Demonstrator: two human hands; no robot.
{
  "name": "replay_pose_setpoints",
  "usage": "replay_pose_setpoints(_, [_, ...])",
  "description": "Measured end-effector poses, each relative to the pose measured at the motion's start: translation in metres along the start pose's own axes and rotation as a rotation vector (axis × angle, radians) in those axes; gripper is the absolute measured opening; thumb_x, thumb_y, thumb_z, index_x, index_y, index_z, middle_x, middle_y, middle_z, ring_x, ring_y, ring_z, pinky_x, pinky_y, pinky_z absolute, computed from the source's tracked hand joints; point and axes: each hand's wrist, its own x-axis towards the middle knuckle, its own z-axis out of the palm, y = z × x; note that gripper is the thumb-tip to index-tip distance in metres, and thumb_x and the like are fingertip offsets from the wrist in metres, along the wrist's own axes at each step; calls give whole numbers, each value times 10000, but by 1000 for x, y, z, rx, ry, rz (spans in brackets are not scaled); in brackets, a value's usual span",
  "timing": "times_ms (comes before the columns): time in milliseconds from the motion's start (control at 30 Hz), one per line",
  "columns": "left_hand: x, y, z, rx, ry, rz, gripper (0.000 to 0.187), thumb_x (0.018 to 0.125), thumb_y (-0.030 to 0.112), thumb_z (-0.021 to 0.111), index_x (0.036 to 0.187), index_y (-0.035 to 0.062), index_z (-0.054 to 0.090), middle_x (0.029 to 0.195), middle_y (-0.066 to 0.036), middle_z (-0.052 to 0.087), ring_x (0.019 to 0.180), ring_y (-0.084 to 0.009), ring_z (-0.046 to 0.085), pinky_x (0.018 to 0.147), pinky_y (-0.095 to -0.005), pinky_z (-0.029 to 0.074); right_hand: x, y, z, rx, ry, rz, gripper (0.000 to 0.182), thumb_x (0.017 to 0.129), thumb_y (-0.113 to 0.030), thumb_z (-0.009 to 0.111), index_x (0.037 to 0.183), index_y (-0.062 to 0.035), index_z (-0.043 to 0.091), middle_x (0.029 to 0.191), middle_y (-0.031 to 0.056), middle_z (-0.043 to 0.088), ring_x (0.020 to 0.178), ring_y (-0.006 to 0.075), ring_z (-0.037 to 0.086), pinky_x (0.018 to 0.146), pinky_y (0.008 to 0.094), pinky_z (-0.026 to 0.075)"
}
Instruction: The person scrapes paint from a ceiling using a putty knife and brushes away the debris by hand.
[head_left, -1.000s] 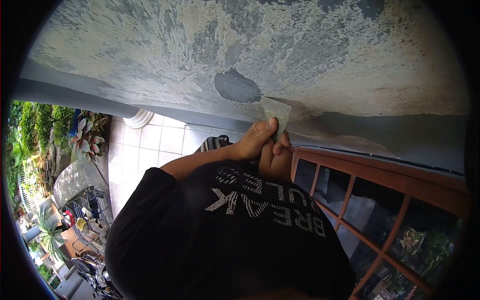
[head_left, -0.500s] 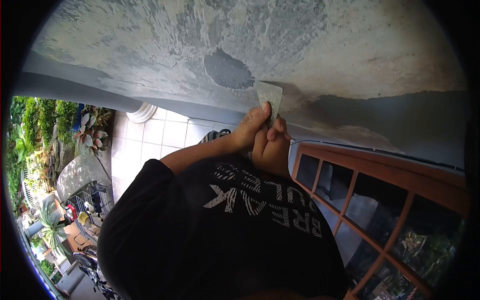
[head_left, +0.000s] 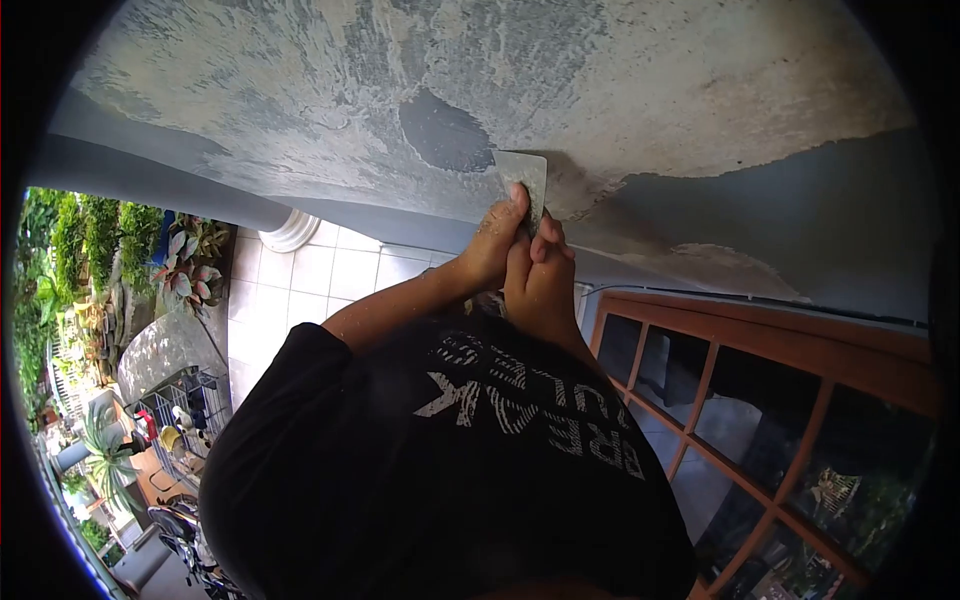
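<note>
A scraper with a flat, pale, dusty blade (head_left: pixel 524 172) rests its upper edge against the worn wall (head_left: pixel 620 90), beside a smooth dark grey patch (head_left: pixel 447 132). My left hand (head_left: pixel 495 240) is closed on the scraper, its thumb lying on the blade. Pressed against it from the right, my right hand (head_left: pixel 540 272) has its fingers curled around the scraper's lower part. The handle is mostly hidden between the two hands. Dust specks show on my skin.
A wooden-framed window (head_left: pixel 710 370) stands at the right, below a cable along the wall. At the left are a round column base (head_left: pixel 290 232), floor tiles (head_left: pixel 320 270), plants (head_left: pixel 185 265), a metal rack (head_left: pixel 190 405) and a partly visible motorcycle.
Both hands and the scraper have shifted slightly left and up in the view. The blade's corner now overlaps the right edge of the dark patch.
</note>
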Motion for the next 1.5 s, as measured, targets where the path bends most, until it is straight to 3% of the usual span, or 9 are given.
replay_pose_setpoints(100, [-2,2,10,11,19,-33,608,942,530,260,802,13,548,632,-59,481,797,-270,604,772,-374,472,-1,-9,-5,101,43,47,36,835,0,450,823,33,441,699,108,381,646,234,430,624,360,369])
replay_pose_setpoints(300, [-3,13,8,27,52,-57,583,941,525,285,812,17,541,632,-58,482,794,-270,606,746,-366,481,4,-17,3,-60,84,-1,81,830,-16,471,849,56,442,664,125,381,617,254,421,613,355,368])
replay_pose_setpoints(433, [-4,7,8,11,79,-46,584,937,529,299,804,18,548,624,-58,477,788,-271,608,753,-366,483,3,-12,0,35,49,47,104,828,-26,478,872,63,449,655,127,377,611,258,432,610,355,371])
replay_pose_setpoints(700, [-1,6,5,-87,-44,-31,590,941,521,287,780,22,556,615,-57,467,787,-267,605,777,-377,479,-1,-14,4,-78,64,64,115,835,-29,466,906,61,464,686,119,375,638,261,435,616,365,379])
replay_pose_setpoints(800, [-1,1,2,-53,-14,-15,590,941,521,285,780,22,557,615,-56,467,780,-265,604,780,-374,478,-1,-6,5,-102,46,7,241,810,-15,486,1028,86,476,759,174,426,667,330,507,622,405,416])
replay_pose_setpoints(1033, [-4,11,18,58,49,-23,579,944,526,235,756,65,530,523,-31,385,758,-258,576,731,-366,473,-1,-8,-3,14,18,24,310,809,-19,488,1104,72,464,769,183,429,661,329,515,611,401,426])
replay_pose_setpoints(1233, [-9,10,-3,-151,-98,7,584,954,501,266,784,24,556,619,-49,480,770,-255,600,776,-348,472,-1,-14,12,-129,6,-12,176,814,-17,476,962,76,460,772,193,441,661,335,515,617,390,431])
replay_pose_setpoints(1333, [-4,9,11,53,115,-35,583,956,494,269,780,17,555,626,-52,490,777,-244,600,763,-336,475,2,0,2,98,37,15,136,825,-20,452,919,77,467,689,159,448,641,288,495,616,372,403])
replay_pose_setpoints(1500, [-1,-1,7,28,13,-8,570,949,513,278,829,20,538,641,-55,502,792,-233,600,753,-320,474,0,-11,-6,-25,63,39,158,828,-26,456,953,67,484,670,164,456,631,300,506,637,380,418])
